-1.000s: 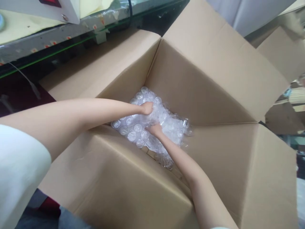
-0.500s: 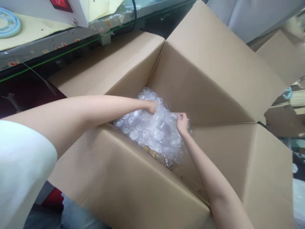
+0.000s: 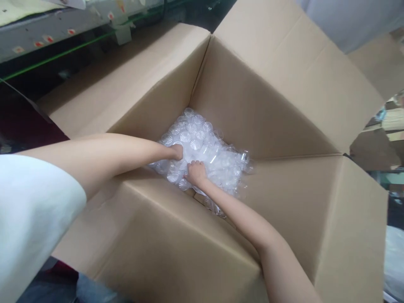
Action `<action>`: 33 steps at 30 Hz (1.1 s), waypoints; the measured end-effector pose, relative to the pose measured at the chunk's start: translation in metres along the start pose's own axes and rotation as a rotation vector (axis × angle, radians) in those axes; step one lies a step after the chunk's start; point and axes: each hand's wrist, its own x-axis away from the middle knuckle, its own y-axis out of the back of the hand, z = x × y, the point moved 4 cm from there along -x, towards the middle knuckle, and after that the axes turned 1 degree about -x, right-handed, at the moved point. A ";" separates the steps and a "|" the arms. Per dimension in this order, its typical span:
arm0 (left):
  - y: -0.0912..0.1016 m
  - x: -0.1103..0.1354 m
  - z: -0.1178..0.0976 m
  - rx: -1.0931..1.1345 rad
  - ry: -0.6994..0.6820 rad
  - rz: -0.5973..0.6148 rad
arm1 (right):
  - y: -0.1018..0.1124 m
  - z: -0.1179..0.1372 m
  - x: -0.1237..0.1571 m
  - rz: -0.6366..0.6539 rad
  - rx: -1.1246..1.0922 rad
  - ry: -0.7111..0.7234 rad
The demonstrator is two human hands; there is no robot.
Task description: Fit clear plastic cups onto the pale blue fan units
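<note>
Deep inside an open cardboard box [image 3: 240, 105] lies a clear plastic bag [image 3: 225, 166], with several round, ribbed clear plastic pieces [image 3: 195, 144] under or in it. My left hand [image 3: 177, 151] reaches over the box's near left edge and is closed on the bag's left part, its fingertips hidden in the film. Close by on the right, my right hand [image 3: 196, 171] has its fingers curled on the same plastic, knuckles up. A little of the box's bottom shows below the plastic's near edge.
The box flaps stand folded outward, one large flap [image 3: 293, 63] at the back right. A workbench edge [image 3: 72, 38] with red-marked stickers runs along the upper left. Other cardboard [image 3: 378, 63] and a white plastic bag [image 3: 394, 256] are at the right.
My right hand has moved left across the plastic, close to my left hand. My left hand has shifted left and slightly down. The camera view has moved somewhat, and the plastic lies flatter.
</note>
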 end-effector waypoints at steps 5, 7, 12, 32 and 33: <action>0.016 0.006 -0.023 -0.067 0.025 0.078 | -0.003 -0.011 -0.003 0.023 -0.001 -0.064; 0.028 0.009 -0.038 -0.069 -0.015 0.087 | -0.003 -0.017 0.002 0.010 -0.009 -0.084; 0.057 0.015 -0.068 -0.093 -0.127 0.069 | -0.013 -0.009 0.009 0.001 -0.041 -0.085; 0.107 0.053 -0.087 0.202 -0.206 -0.200 | 0.024 -0.129 0.070 -0.329 -0.601 -0.109; 0.103 0.061 -0.080 0.199 -0.198 -0.180 | 0.027 -0.135 0.075 -0.367 -0.610 -0.132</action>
